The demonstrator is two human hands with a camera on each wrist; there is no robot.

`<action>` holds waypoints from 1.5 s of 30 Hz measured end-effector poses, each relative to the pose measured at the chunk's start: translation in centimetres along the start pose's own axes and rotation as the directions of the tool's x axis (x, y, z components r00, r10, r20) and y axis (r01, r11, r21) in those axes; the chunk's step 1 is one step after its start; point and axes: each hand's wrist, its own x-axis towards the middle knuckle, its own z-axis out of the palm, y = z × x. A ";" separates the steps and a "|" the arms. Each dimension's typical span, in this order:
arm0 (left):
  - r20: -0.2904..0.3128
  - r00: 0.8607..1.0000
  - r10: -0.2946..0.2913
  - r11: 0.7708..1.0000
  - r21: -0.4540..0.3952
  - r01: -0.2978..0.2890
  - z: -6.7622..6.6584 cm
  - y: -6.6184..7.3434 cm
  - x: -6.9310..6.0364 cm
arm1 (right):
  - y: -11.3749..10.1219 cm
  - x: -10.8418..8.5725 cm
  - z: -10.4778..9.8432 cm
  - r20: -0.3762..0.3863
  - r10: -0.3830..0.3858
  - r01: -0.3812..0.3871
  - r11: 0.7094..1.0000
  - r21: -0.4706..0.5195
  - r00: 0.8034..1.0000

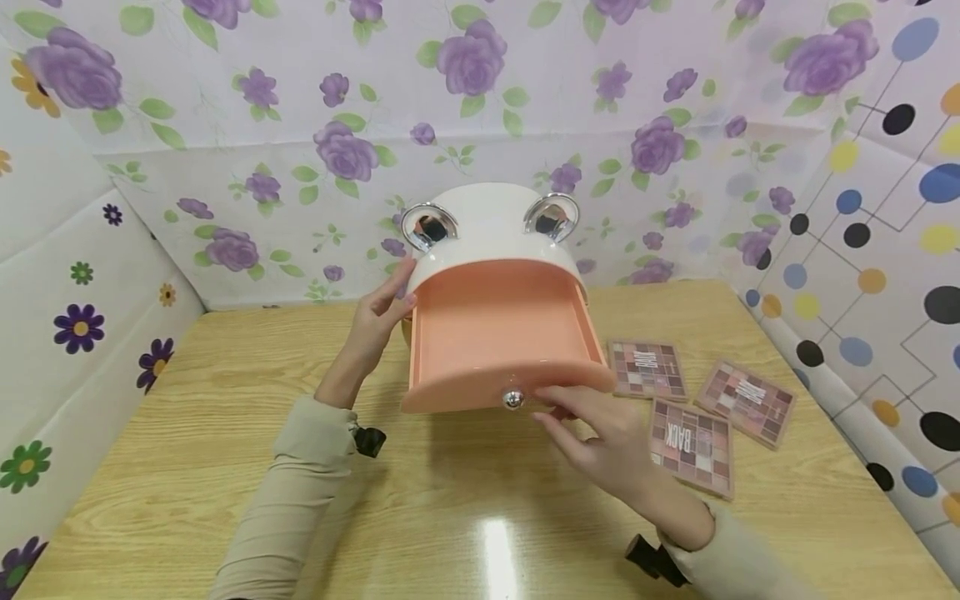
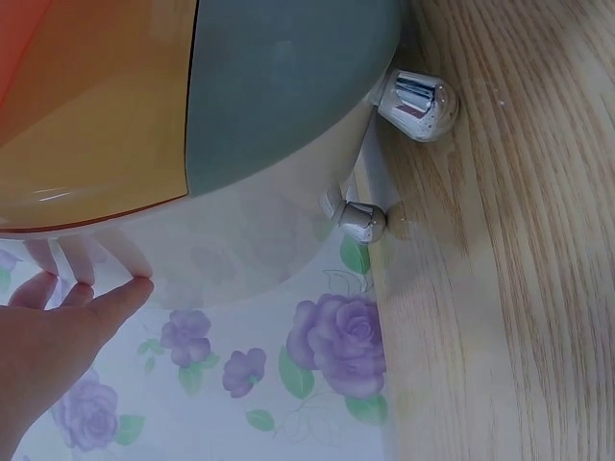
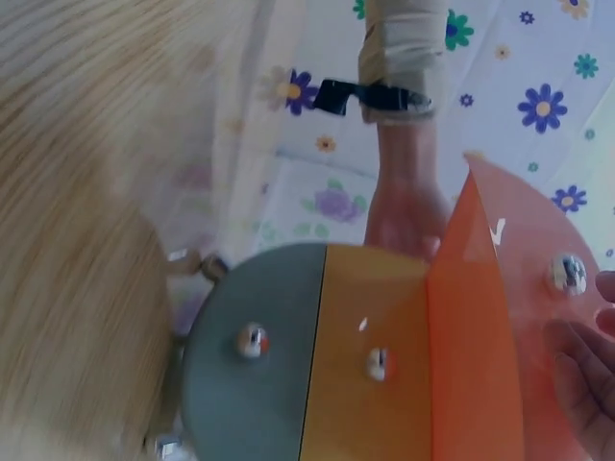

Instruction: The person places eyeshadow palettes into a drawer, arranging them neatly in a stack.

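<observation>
A small chest of drawers with a white top [image 1: 491,217] and two shiny frog-like eyes stands on the table. Its salmon-pink top drawer [image 1: 450,388] is pulled out, and nothing lies inside. Lower down, the yellow-orange drawer [image 3: 375,317] and the grey-green drawer [image 3: 259,288] are closed. My left hand [image 1: 373,321] rests with extended fingers against the chest's left side; the left wrist view shows its fingertips on the pale back panel [image 2: 240,240]. At the drawer front, the fingertips of my right hand [image 1: 611,433] are just right of the silver knob [image 1: 513,399], apart from it.
Three palettes with "BACK" on them lie right of the chest: one palette [image 1: 647,369] behind, another [image 1: 747,403] farther right, a third [image 1: 692,448] near my right wrist. Silver feet [image 2: 420,106] stick out under the chest. Flowered sheeting [image 1: 300,208] hangs behind the wooden table [image 1: 187,467].
</observation>
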 end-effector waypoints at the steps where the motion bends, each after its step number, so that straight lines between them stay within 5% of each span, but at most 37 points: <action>1: -0.002 1.000 0.000 1.000 0.002 0.000 0.0 0.1 0.0 | 0.2 -0.1 -0.3 0.002 -0.006 0.006 1.000 -0.008 1.000; 21: -0.006 1.000 0.016 1.000 -0.012 -0.016 0.0 0.2 0.1 | 5.5 -2.9 -7.5 0.191 0.035 -0.025 0.998 -0.056 0.981; 30: -0.013 1.000 0.010 1.000 -0.014 -0.010 0.0 0.2 0.0 | 8.4 -4.3 -10.0 0.248 0.252 -0.194 0.952 -0.237 0.935; 32: -0.012 1.000 0.006 1.000 -0.015 -0.006 0.1 0.1 0.0 | 8.9 -4.6 -10.4 0.274 0.316 -0.235 0.927 -0.291 0.908; 35: -0.006 1.000 0.005 1.000 -0.016 -0.005 0.1 0.0 -0.1 | 9.7 -4.9 -10.9 0.335 0.422 -0.310 0.889 -0.338 0.842; 45: -0.002 1.000 0.000 1.000 -0.021 0.000 0.1 0.1 -0.2 | 13.6 -5.4 -12.0 0.488 0.696 -0.575 0.715 -0.399 0.527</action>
